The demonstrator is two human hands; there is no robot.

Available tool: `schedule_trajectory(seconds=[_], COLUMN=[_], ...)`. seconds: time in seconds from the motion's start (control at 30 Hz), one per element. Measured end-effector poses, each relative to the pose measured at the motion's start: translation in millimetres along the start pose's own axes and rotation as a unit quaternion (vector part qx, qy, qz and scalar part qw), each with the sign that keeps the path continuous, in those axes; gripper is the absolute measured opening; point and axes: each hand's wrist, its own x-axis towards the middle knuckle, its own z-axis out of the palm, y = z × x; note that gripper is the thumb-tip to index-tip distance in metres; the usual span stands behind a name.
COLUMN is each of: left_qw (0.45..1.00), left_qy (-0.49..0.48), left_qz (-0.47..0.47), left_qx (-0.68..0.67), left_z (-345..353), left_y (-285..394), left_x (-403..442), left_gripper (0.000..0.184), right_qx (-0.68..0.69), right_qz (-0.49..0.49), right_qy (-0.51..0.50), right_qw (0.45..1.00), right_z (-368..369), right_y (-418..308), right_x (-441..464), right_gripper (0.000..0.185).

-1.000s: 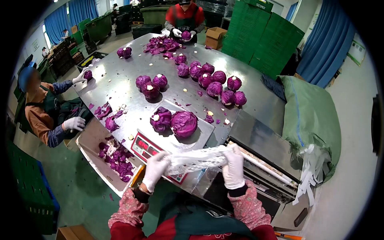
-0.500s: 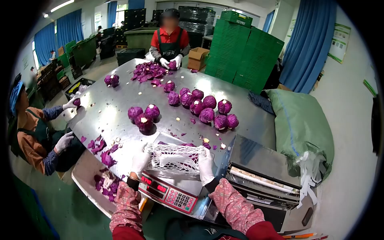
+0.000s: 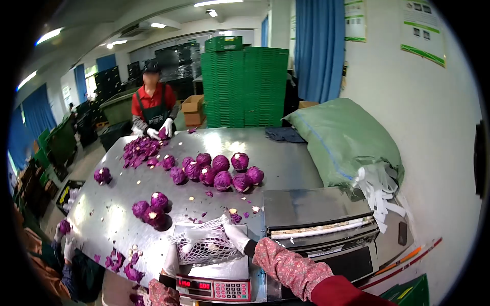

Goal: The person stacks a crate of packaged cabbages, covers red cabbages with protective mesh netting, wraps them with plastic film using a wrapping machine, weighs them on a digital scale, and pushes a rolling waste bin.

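Note:
A white mesh net bag (image 3: 204,246) is stretched between my two gloved hands, over the plate of a red digital scale (image 3: 214,288). My left hand (image 3: 171,261) is closed on the bag's left end, its fingers partly hidden. At the upper right end, my right hand (image 3: 236,236) grips the mesh. Purple shows through the netting, so red cabbage lies in or behind it; how much is unclear. The scale's red digits are lit. Beyond the scale, red cabbages (image 3: 223,180) sit in a cluster, with a smaller group (image 3: 154,215) to the left.
A sealing machine (image 3: 316,224) stands right of the scale, below a stuffed green sack (image 3: 347,140). Loose purple leaves (image 3: 140,152) are piled before a co-worker in red (image 3: 152,104). Another worker's gloved hand (image 3: 69,249) is at the left edge. Green crates (image 3: 244,86) are stacked behind.
My view has swung right and up. The net bag is still between my hands, now tilted with its right end higher. The scale's red reading has changed.

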Motion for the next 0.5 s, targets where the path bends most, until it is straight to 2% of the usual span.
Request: schedule_trajectory(seconds=[0.07,0.1,0.13,0.17,0.2,0.23,0.27,0.3,0.33,0.4,0.47,0.5], left_qw=[0.996,0.998,0.995,0.994,0.995,0.997,0.995,0.991,0.990,0.987,0.972,0.970], left_qy=[-0.065,-0.046,-0.026,-0.045,-0.061,-0.072,-0.083,-0.067,-0.107,-0.054,-0.165,-0.149], left_qz=[-0.055,-0.006,0.042,0.050,0.046,-0.002,-0.049,-0.042,-0.054,-0.137,-0.125,-0.167], left_qx=[-0.004,0.041,0.083,0.082,0.061,0.026,-0.011,0.103,0.073,0.062,0.109,0.095], left_z=[-39,-50,-44,-38,-13,6,15,5,4,69,75,99], left_y=[-4,-6,-6,-11,-13,-17,-25,-43,-66,-83,-121,-128], left_x=[15,17,13,1,-16,-30,-39,-41,-36,-66,-62,-67], left_gripper=[0.066,0.067,0.067,0.069,0.073,0.074,0.074,0.076,0.068,0.057,0.053,0.053], right_qx=[0.132,0.054,0.051,0.032,0.011,-0.079,-0.032,-0.025,-0.019,0.064,0.047,0.068], right_qz=[0.015,0.004,-0.057,-0.079,-0.095,-0.096,-0.173,-0.159,-0.142,-0.076,-0.098,-0.051], right_qy=[-0.153,-0.056,-0.091,-0.106,-0.122,-0.097,-0.106,-0.115,-0.124,-0.172,-0.168,-0.169], right_qw=[0.979,0.997,0.993,0.991,0.988,0.987,0.979,0.980,0.982,0.980,0.980,0.982], right_z=[-4,-3,-8,-21,-38,-57,-71,-89,-110,-152,-194,-218], right_y=[-9,-37,-35,-27,-56,-55,-42,-33,-23,-40,-28,-18], right_x=[-25,-64,-61,-66,-104,-116,-122,-132,-144,-193,-221,-235], right_gripper=[0.081,0.078,0.070,0.063,0.056,0.048,0.046,0.044,0.043,0.036,0.032,0.031])
